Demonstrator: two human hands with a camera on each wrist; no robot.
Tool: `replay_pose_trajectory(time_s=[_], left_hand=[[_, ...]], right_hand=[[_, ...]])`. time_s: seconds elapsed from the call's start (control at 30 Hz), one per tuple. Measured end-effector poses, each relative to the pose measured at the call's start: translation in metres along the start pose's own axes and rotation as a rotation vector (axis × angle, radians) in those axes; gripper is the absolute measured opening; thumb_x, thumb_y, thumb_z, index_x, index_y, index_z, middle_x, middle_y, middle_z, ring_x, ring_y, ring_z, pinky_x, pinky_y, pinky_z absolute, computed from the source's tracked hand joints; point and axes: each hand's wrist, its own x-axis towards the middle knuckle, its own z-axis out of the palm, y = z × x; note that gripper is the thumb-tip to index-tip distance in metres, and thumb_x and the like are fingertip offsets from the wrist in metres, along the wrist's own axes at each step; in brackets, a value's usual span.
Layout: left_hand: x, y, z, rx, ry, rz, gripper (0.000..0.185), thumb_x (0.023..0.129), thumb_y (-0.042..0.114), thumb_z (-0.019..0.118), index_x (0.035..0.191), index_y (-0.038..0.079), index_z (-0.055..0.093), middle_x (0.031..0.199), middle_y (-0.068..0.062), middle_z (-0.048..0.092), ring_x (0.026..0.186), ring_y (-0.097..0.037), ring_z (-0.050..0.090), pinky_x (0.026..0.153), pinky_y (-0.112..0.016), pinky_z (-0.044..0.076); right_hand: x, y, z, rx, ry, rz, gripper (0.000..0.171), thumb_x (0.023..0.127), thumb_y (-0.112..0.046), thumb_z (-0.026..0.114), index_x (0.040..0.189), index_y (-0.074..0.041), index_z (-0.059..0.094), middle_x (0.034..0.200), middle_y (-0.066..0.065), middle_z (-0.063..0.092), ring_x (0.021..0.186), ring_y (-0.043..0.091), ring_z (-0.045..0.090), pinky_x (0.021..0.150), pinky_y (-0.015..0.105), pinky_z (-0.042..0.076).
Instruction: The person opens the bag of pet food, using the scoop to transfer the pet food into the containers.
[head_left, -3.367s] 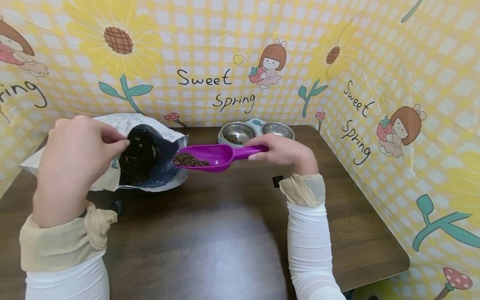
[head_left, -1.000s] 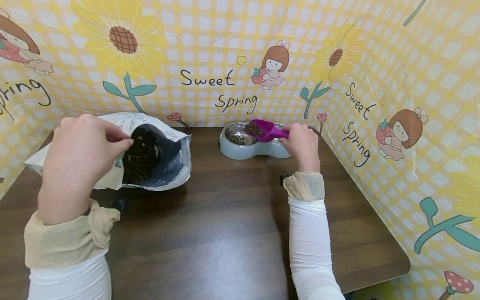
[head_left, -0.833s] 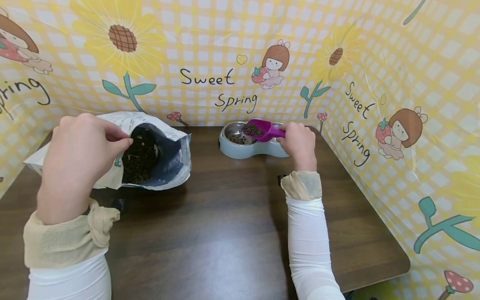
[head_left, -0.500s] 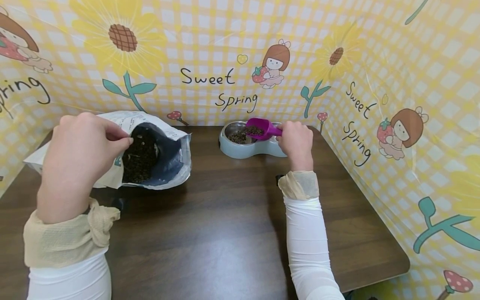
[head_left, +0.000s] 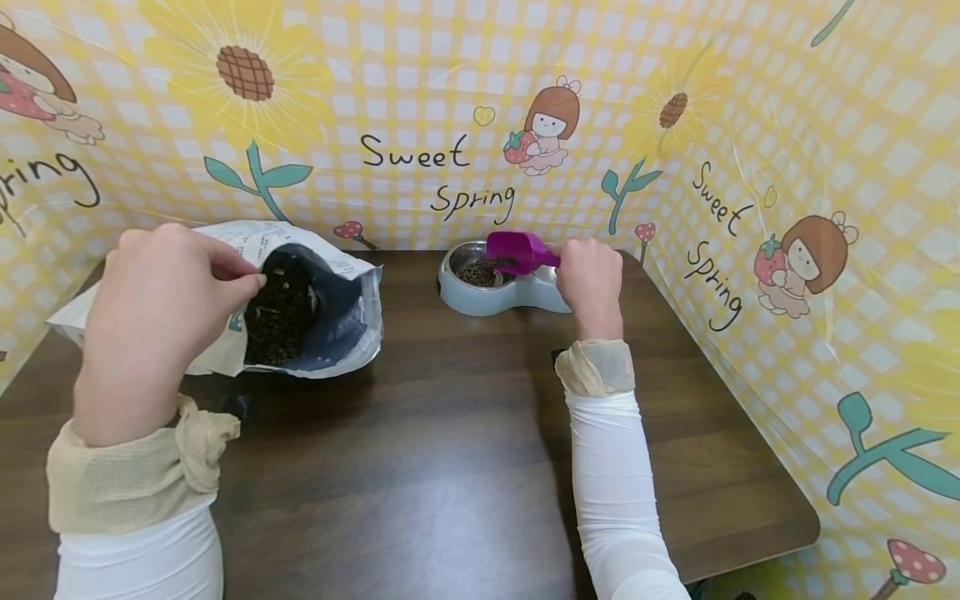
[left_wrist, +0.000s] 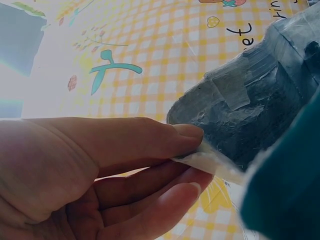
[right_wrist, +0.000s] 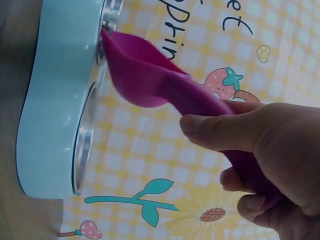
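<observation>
The purple scoop (head_left: 517, 250) is gripped by its handle in the right hand (head_left: 591, 279) and tipped mouth-down over the left bowl (head_left: 477, 268) of the pale blue feeder (head_left: 495, 298), so that the brown pellets (head_left: 480, 272) are dropped into it; the right bowl is mostly hidden. The bag (head_left: 315, 312), lying on the dark surface (head_left: 450, 433), is kept open by its rim, pinched between thumb and fingers of the left hand (head_left: 161, 312), and dark pellets are seen inside.

The backdrop (head_left: 480, 100) says "Sweet Spring" in black handwriting, once in the middle and again on the right panel. Far left only shows "ring", cut off. The bag (head_left: 255, 242) has small print, too tiny to read.
</observation>
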Motion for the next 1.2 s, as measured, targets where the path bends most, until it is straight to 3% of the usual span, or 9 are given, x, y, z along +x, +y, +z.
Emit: replay_pose_trajectory(time_s=[0.2, 0.5, 0.63, 0.77, 1.03, 1.2], left_hand=[[0.0, -0.001, 0.0, -0.003, 0.003, 0.003, 0.016, 0.093, 0.015, 0.078, 0.1, 0.004, 0.087, 0.092, -0.02, 0.084, 0.096, -0.065, 0.064, 0.078, -0.068, 0.048], [0.001, -0.001, 0.0, -0.002, 0.005, -0.001, 0.016, 0.092, 0.016, 0.078, 0.1, 0.005, 0.087, 0.092, -0.019, 0.084, 0.095, -0.066, 0.064, 0.078, -0.067, 0.048], [0.001, 0.0, 0.0, -0.002, 0.002, -0.004, 0.016, 0.092, 0.016, 0.078, 0.101, 0.005, 0.087, 0.092, -0.019, 0.084, 0.096, -0.066, 0.064, 0.078, -0.067, 0.048], [0.001, 0.0, 0.0, -0.001, -0.004, -0.003, 0.017, 0.093, 0.015, 0.078, 0.101, 0.004, 0.087, 0.093, -0.02, 0.084, 0.097, -0.065, 0.064, 0.079, -0.066, 0.048], [0.002, -0.001, 0.0, 0.004, 0.016, 0.017, 0.015, 0.091, 0.015, 0.077, 0.096, 0.005, 0.087, 0.089, -0.019, 0.083, 0.093, -0.066, 0.064, 0.076, -0.067, 0.048], [0.001, -0.001, 0.0, 0.002, 0.01, 0.012, 0.015, 0.092, 0.015, 0.077, 0.098, 0.005, 0.087, 0.091, -0.019, 0.083, 0.094, -0.066, 0.064, 0.077, -0.067, 0.048]], right_hand=[[0.0, 0.002, 0.004, -0.004, 0.073, -0.032, 0.044, 0.097, 0.001, 0.066, 0.116, -0.033, 0.086, 0.085, 0.01, 0.081, 0.068, 0.036, 0.071, 0.057, 0.052, 0.058], [0.0, 0.004, 0.006, 0.004, 0.119, -0.033, 0.044, 0.097, 0.001, 0.067, 0.117, -0.033, 0.086, 0.089, 0.007, 0.083, 0.074, 0.037, 0.074, 0.057, 0.053, 0.058], [0.0, 0.006, 0.004, 0.014, 0.08, -0.003, 0.049, 0.093, 0.003, 0.065, 0.115, -0.036, 0.087, 0.086, 0.011, 0.082, 0.072, 0.038, 0.074, 0.058, 0.055, 0.058], [0.0, 0.007, 0.001, 0.023, 0.019, 0.023, 0.043, 0.089, -0.001, 0.068, 0.111, -0.033, 0.087, 0.086, 0.013, 0.081, 0.072, 0.04, 0.073, 0.059, 0.056, 0.059], [0.0, 0.008, -0.002, 0.052, -0.07, 0.039, 0.026, 0.092, -0.016, 0.077, 0.114, -0.027, 0.086, 0.093, 0.013, 0.082, 0.075, 0.036, 0.071, 0.064, 0.053, 0.058], [-0.002, 0.009, -0.006, 0.088, -0.133, 0.038, 0.016, 0.097, -0.025, 0.077, 0.111, -0.02, 0.084, 0.089, 0.012, 0.078, 0.078, 0.035, 0.07, 0.068, 0.053, 0.058]])
